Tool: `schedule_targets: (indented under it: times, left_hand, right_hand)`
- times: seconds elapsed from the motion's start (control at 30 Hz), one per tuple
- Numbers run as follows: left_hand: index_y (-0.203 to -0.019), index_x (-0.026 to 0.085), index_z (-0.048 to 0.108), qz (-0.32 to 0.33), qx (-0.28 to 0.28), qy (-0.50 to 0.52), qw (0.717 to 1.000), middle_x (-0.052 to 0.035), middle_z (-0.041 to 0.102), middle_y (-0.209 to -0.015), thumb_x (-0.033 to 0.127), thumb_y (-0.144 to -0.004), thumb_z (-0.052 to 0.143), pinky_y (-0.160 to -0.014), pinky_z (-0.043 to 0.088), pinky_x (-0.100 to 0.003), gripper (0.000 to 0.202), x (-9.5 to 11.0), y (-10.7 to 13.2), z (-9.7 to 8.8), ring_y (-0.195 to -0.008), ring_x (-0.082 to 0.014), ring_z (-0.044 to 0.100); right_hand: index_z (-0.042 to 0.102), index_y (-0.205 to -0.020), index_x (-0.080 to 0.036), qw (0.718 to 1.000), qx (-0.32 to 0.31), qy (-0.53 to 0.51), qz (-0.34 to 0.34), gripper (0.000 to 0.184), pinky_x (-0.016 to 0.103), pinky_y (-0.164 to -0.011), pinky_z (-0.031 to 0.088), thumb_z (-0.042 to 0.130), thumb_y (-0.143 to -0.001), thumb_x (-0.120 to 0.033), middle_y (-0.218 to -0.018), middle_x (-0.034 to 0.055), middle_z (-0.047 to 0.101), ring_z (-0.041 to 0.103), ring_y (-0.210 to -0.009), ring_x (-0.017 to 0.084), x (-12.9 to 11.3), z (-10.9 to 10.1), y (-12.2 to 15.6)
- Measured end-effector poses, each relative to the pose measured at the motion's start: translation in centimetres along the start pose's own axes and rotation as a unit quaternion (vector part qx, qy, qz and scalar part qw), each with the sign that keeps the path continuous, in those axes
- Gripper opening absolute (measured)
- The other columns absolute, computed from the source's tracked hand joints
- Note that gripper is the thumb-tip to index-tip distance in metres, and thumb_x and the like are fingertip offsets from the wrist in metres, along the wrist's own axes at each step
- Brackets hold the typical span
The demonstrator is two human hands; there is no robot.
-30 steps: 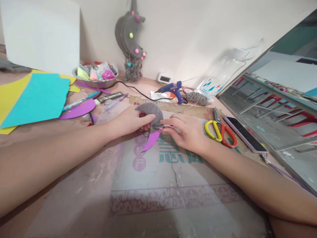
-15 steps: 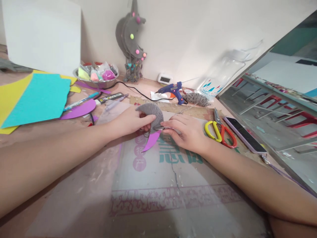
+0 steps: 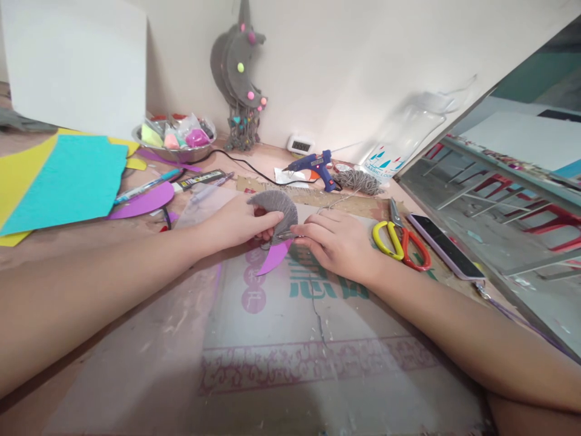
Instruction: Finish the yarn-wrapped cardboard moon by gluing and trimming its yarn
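My left hand [image 3: 242, 224] grips a crescent moon cutout [image 3: 278, 209] between thumb and fingers. Most of the crescent is wrapped in grey yarn; its lower tip [image 3: 275, 257] is bare purple and points down to the left. At the crescent's right edge, my right hand [image 3: 338, 242] is closed in a pinch on a strand of grey yarn [image 3: 287, 234], partly hidden by the fingertips. From behind that hand a loose strand leads back to the ball of grey yarn [image 3: 358, 181].
A blue glue gun [image 3: 313, 165] rests beside the yarn ball. Scissors [image 3: 402, 245] and a phone [image 3: 447, 245] lie right of my right hand. Turquoise sheets [image 3: 68, 181] and a metal bowl [image 3: 175, 154] stand left. A finished moon hanging [image 3: 236, 69] is on the wall; a clear bottle [image 3: 403, 133] leans nearby.
The right fingers have shifted slightly at the crescent's edge, and the yarn strand now lies across its lower part. The whole view has moved a little; the left hand keeps its hold.
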State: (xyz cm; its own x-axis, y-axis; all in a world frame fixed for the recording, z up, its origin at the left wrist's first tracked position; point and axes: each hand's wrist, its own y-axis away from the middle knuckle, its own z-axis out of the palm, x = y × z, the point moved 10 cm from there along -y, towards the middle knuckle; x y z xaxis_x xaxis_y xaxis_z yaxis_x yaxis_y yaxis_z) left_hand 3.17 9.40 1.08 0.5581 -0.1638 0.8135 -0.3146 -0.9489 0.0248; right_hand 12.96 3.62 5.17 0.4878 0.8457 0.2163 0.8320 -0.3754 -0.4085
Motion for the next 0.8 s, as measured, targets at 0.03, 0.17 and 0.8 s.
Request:
schedule_targets:
  times: [0.03,0.17,0.8]
  left_hand:
    - [-0.055,0.017,0.058,-0.001,0.0,-0.002,1.0,-0.0019,0.066,-0.059,0.04,-0.075,0.046,-0.054,0.043,-0.021,0.033,-0.1,0.0,0.0,-0.055,-0.0131,0.059]
    - [-0.055,0.017,0.058,0.005,-0.004,-0.001,1.0,-0.002,0.066,-0.059,0.039,-0.075,0.047,-0.054,0.044,-0.021,0.031,-0.1,-0.1,0.2,-0.055,-0.013,0.059]
    - [-0.056,0.017,0.061,-0.01,-0.005,0.008,1.0,-0.0024,0.066,-0.059,0.044,-0.077,0.045,-0.053,0.044,-0.021,0.038,-0.3,0.0,0.1,-0.056,-0.0127,0.059]
  right_hand:
    - [0.06,-0.099,-0.016,1.0,-0.003,0.003,0.001,0.022,0.028,-0.063,0.034,0.044,-0.09,-0.028,-0.079,0.004,0.061,0.053,-0.073,0.015,-0.1,0.0,-0.1]
    - [0.06,-0.097,-0.016,1.0,-0.008,0.005,0.002,0.022,0.028,-0.062,0.033,0.042,-0.091,-0.026,-0.079,0.004,0.062,0.053,-0.073,0.015,-0.2,-0.1,-0.2]
    - [0.06,-0.096,-0.017,0.998,0.02,-0.057,0.035,0.019,0.027,-0.063,0.036,0.05,-0.088,-0.031,-0.078,0.0035,0.062,0.054,-0.072,0.015,0.8,-0.2,0.2]
